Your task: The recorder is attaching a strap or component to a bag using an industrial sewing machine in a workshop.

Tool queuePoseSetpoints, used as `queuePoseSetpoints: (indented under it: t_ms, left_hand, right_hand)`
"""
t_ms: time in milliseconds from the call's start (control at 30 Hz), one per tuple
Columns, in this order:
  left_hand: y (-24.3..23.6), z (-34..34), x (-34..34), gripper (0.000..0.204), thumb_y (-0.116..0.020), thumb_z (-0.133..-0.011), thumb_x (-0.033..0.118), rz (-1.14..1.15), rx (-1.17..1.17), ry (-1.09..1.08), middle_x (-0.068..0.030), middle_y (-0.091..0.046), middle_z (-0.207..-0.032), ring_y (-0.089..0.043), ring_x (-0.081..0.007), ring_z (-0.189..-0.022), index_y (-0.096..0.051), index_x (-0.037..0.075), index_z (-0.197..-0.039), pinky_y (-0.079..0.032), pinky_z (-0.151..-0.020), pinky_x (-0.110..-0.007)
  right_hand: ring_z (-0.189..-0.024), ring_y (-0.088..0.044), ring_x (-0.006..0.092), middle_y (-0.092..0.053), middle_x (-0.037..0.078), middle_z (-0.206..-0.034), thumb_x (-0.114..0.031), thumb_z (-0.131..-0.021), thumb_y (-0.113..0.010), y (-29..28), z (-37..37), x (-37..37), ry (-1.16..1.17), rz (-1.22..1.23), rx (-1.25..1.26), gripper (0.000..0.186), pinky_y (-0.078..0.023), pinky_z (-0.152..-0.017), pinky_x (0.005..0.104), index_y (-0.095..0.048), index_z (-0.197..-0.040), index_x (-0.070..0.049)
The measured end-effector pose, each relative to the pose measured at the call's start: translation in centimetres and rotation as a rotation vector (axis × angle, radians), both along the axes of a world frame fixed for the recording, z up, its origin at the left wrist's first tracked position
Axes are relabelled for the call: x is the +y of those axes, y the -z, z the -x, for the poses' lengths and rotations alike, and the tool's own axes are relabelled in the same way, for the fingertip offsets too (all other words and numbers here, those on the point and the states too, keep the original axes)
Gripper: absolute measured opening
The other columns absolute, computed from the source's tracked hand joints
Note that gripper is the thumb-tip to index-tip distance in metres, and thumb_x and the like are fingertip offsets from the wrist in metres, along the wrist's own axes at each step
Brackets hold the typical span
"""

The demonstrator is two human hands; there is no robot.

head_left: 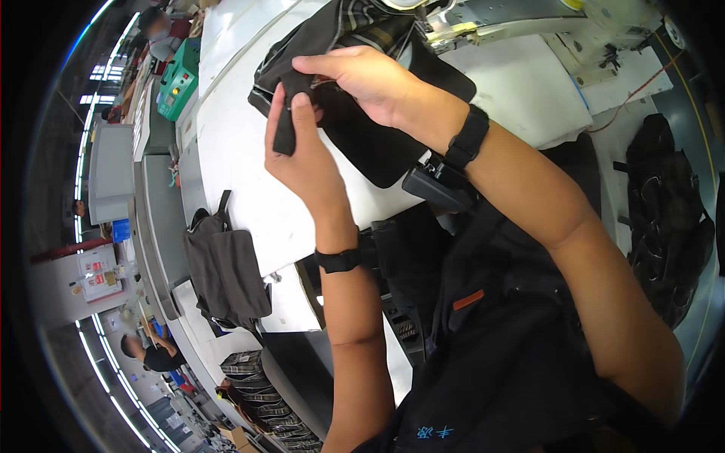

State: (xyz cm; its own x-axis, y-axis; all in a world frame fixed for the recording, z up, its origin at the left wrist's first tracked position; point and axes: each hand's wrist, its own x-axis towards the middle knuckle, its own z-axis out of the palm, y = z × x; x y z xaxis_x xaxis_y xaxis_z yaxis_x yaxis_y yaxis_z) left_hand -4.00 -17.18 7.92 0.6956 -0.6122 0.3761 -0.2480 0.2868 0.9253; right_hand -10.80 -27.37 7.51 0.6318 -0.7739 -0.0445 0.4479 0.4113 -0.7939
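Note:
A dark grey-brown fabric bag (374, 147) with a zipper edge and plaid lining (377, 30) lies spread on the white table in front of me. My left hand (306, 155) is closed on a short dark fabric strap (285, 132), its thumb on top and the strap's end hanging past the fingers. Just above it, my right hand (362, 79) pinches the same dark fabric between thumb and fingers, over the bag. Where the strap meets the bag is hidden behind my fingers. Both wrists wear black bands.
A sewing machine (521, 21) stands at the far right of the white table (234, 162). Another dark bag (226, 268) lies at its left edge. Stacked plaid-lined pieces (264, 392) sit lower left; dark pieces (664, 219) hang at right. A green machine (179, 79) and other people are farther left.

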Motion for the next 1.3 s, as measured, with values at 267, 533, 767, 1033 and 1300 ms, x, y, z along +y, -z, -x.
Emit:
queuePoseSetpoints:
  t_ms: [267, 533, 767, 1033, 1300]
  left_hand:
    - [-1.2, -1.0, -0.5, 0.036, -0.068, -0.1, 0.009, 0.035, 0.188, 0.131, -0.0153, -0.069, -0.109, -0.067, -0.0175, -0.087, -0.062, -0.013, -0.127, -0.059, -0.083, -0.029]
    - [-0.4, 0.7, -1.5, 0.036, -0.068, -0.098, 0.008, -0.016, 0.181, 0.19, -0.0144, -0.07, -0.105, -0.066, -0.0154, -0.083, -0.062, -0.012, -0.128, -0.058, -0.078, -0.028]
    - [0.3, 2.6, -1.1, 0.038, -0.069, -0.098, 0.006, -0.026, 0.209, 0.196, -0.0147, -0.068, -0.111, -0.066, -0.0163, -0.089, -0.06, -0.012, -0.13, -0.058, -0.082, -0.027]
    - [0.0, 4.8, -2.1, 0.039, -0.065, -0.1, 0.006, -0.004, 0.408, 0.289, -0.0147, -0.068, -0.109, -0.067, -0.0164, -0.086, -0.058, -0.012, -0.134, -0.058, -0.08, -0.026]
    - [-0.3, 6.1, -3.1, 0.038, -0.064, -0.101, 0.006, 0.018, 0.424, 0.369, -0.0161, -0.068, -0.113, -0.068, -0.0171, -0.089, -0.057, -0.011, -0.134, -0.059, -0.08, -0.026]
  right_hand:
    - [-0.074, -0.055, 0.0081, -0.066, 0.001, -0.081, -0.032, -0.098, -0.07, 2.5, 5.9, 0.0, 0.155, 0.888, 0.506, 0.032, -0.045, -0.067, 0.0277, -0.072, -0.101, 0.001]
    - [-0.082, -0.065, 0.0169, -0.074, 0.01, -0.092, -0.021, -0.094, -0.072, 3.9, 6.6, 0.8, 0.436, 0.988, 0.342, 0.026, -0.052, -0.078, 0.0318, -0.072, -0.11, 0.0]
    - [-0.088, -0.064, 0.0114, -0.073, 0.007, -0.096, -0.012, -0.097, -0.066, 3.6, 7.6, 1.4, 0.252, 0.735, 0.307, 0.022, -0.051, -0.081, 0.0262, -0.07, -0.112, 0.003]
    - [-0.082, -0.068, 0.0348, -0.072, 0.017, -0.09, -0.013, -0.092, -0.065, 3.2, 9.3, 2.8, 0.688, 0.875, 0.381, 0.016, -0.054, -0.075, 0.0414, -0.071, -0.098, 0.0]
    - [-0.079, -0.067, 0.0329, -0.071, 0.014, -0.087, -0.011, -0.091, -0.063, 2.2, 10.4, 2.4, 0.789, 0.864, 0.404, 0.013, -0.051, -0.073, 0.0411, -0.07, -0.095, -0.002]
